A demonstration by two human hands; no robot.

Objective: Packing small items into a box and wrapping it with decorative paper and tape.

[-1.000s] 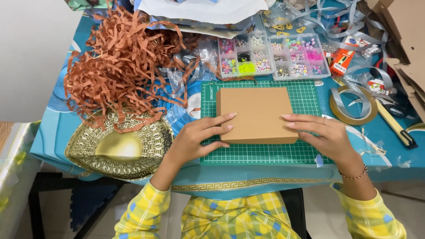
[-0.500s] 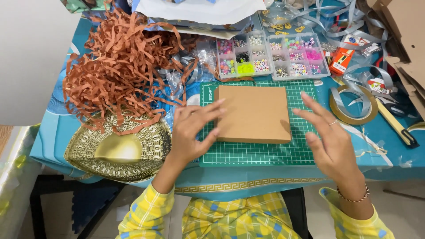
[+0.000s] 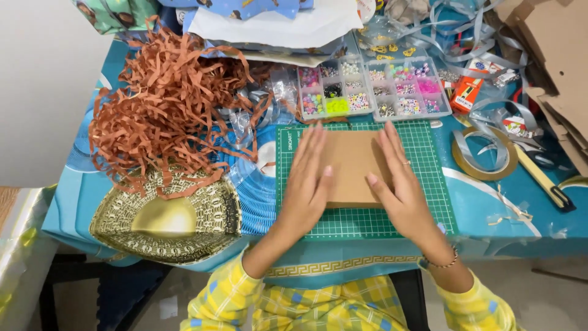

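Gold foil covers one fan-shaped tray (image 3: 165, 217) at the near left of the bench (image 3: 508, 230), and just beyond it lies one heap of rust-brown shredded paper (image 3: 168, 107). To the right of these sits one green cutting mat (image 3: 422, 184), and on it one flat brown cardboard box (image 3: 352, 165), roughly at the mat's middle. Both hands lie flat on the box lid, fingers straight and together, pointing away from the person: the left hand (image 3: 309, 178) covers the box's left part, the right hand (image 3: 398, 184) its right part, with a strip of cardboard showing between them. Neither hand pinches anything; the palms press down. Half a second ago the left hand lay at the box's left edge and the right hand hovered off to the right with fingers spread; both are now on top of the lid. Beyond the mat stand two clear bead organisers (image 3: 373, 89) side by side. Further right lies one roll of silver ribbon (image 3: 484, 153), and a yellow-handled tool (image 3: 542, 181) beside it.
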